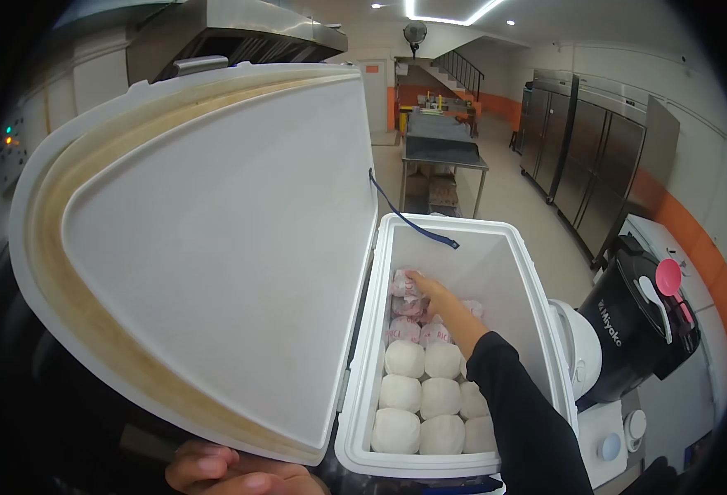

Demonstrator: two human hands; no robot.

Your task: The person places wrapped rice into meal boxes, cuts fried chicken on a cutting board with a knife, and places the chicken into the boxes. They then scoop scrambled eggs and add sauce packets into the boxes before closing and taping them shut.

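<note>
A white cooler box [528,322] stands before me with its lid [215,223] tilted up on the left. At the lid's lower edge, my left hand [240,472] has its fingers curled against the rim. My right hand [431,295] reaches inside to the far left corner, fingers closed around a rice packet [403,284] in white wrap with red print. More printed packets [404,332] lie beneath and beside that hand. Nearer me, plain white rounded bundles [403,394] sit in rows. My right forearm hides part of the right-hand row.
A dark blue strap [417,224] runs between lid and box. To the right, a black Miyako rice cooker [615,330] carries a pink ladle [669,279] and a white rice paddle [654,305]. Steel tables [442,148] and tall steel refrigerators [599,169] stand farther off.
</note>
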